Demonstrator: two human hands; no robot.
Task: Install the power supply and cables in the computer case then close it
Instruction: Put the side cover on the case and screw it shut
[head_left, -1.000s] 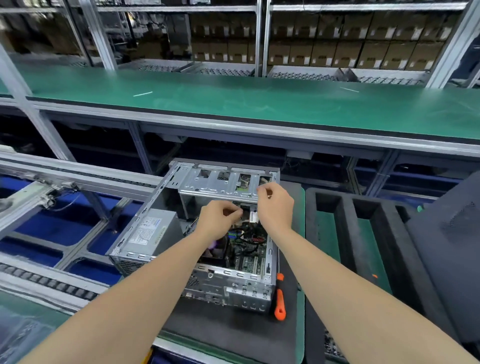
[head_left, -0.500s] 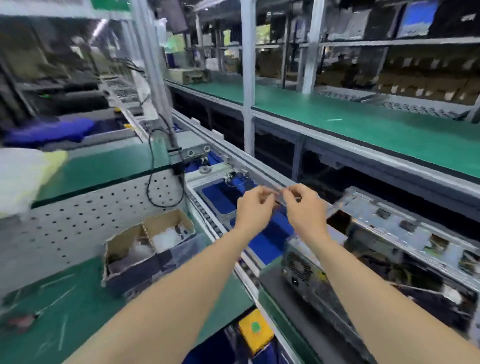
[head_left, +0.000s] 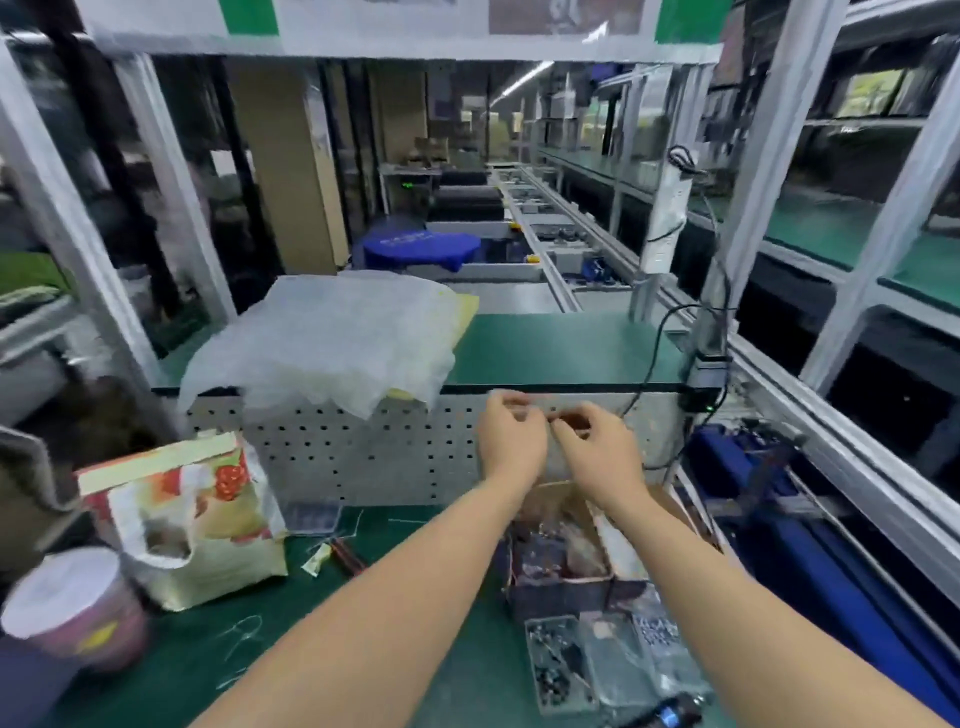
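Fingers (head_left: 506, 404) of the left hand (head_left: 511, 444) and right hand (head_left: 605, 457) are curled with tips meeting, pinching a small item (head_left: 569, 418) between them (too blurred to identify), apparently readying it for fitting. Directly below: a cardboard box (head_left: 563, 597) of loose parts on the desk (head_left: 467, 675). Behind: a perforated panel (head_left: 363, 457). Computer case and power supply: not in view; installation judged pending.

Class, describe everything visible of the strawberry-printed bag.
The bag stands roughly upright on the green bench, lower left in the view. It looks like glossy plastic printed with red strawberries, with a cream band along its top and a white cut-out handle. A lidded tub sits just left of it.
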